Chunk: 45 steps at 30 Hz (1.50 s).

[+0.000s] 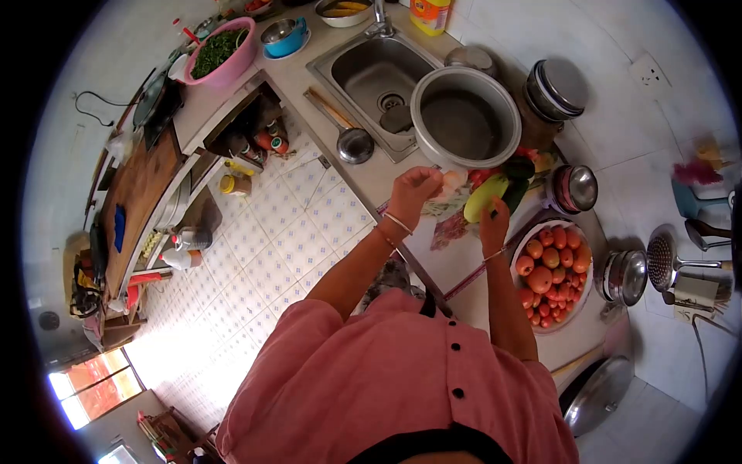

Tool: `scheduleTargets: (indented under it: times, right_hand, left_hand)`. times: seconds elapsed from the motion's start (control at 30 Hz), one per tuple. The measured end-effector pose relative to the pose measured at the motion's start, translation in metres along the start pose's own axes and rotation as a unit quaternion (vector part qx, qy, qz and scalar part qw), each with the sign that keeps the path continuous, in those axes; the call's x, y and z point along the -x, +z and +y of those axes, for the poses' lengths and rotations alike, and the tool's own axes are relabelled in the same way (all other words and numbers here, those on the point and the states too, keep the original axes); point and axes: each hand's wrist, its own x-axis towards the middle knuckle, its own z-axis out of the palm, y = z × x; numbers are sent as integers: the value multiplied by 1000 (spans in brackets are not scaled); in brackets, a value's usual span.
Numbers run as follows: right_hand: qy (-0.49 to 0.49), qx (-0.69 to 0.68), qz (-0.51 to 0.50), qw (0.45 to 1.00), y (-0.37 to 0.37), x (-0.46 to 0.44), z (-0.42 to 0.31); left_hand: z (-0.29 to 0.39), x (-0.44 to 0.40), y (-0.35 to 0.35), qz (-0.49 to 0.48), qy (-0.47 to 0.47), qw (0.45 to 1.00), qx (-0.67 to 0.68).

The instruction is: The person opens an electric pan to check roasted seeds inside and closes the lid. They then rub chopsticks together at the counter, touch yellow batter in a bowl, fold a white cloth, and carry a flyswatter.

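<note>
L hand (417, 187) hovers over the bench (379, 174), fingers bunched — can't tell if that grip's pinching anything. Next, dull round metal pot (466, 117) w/ smooth, oblong pale-green veg (485, 201) beside it. R hand (495, 224) touches its near edge, grip unclear too. Light fingertip pressure's best imo — looks slick. Far R, glossy round tomatoes (545, 277).

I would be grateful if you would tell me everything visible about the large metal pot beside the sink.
The large pot is round and silvery grey, apparently metal, with a pale rim. It stands upright and uncovered; whether the dark inside holds liquid is unclear. It sits by the sink, overlapping its right edge in view, with a pale green vegetable close to its near side. The left hand is nearby, not gripping it.
</note>
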Motion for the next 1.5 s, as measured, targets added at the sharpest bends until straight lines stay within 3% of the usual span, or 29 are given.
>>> scheduleTargets:
  times: [0.03,0.13,0.3,0.47,0.53,0.67,0.87,0.97,1.1,1.27,1.5]
  right_hand:
    - [53,-108,-4,993,6,3,-8]
    - [48,-171,-35,983,20,11,-27]
    - [71,-180,-20,981,32,23,-24]
    - [105,-188,22,976,26,44,-3]
    - [143,-273,22,951,20,53,0]
    - [180,-247,8,952,7,70,-2]
    - [219,-283,14,934,-4,108,-6]
    - [243,-423,26,872,-7,126,-24]
    - [236,-461,0,855,-6,145,-73]
    - [225,-442,10,869,-13,151,-102]
    - [265,-435,46,859,28,150,-107]
  left_hand:
    - [0,0,-5,7,-5,1000,2]
    - [2,8,-13,21,-27,999,11]
    - [9,15,-21,18,-80,997,14]
    - [13,31,-31,-4,-60,997,42]
    - [18,44,-29,-15,-54,997,51]
    - [29,79,-28,-42,-46,995,72]
    - [55,144,-15,-19,-41,995,84]
    - [35,150,-19,-39,-66,994,74]
    - [28,165,-17,-32,-117,985,121]
    - [80,187,-7,-163,-82,969,165]
    - [146,202,-49,-220,-66,957,179]
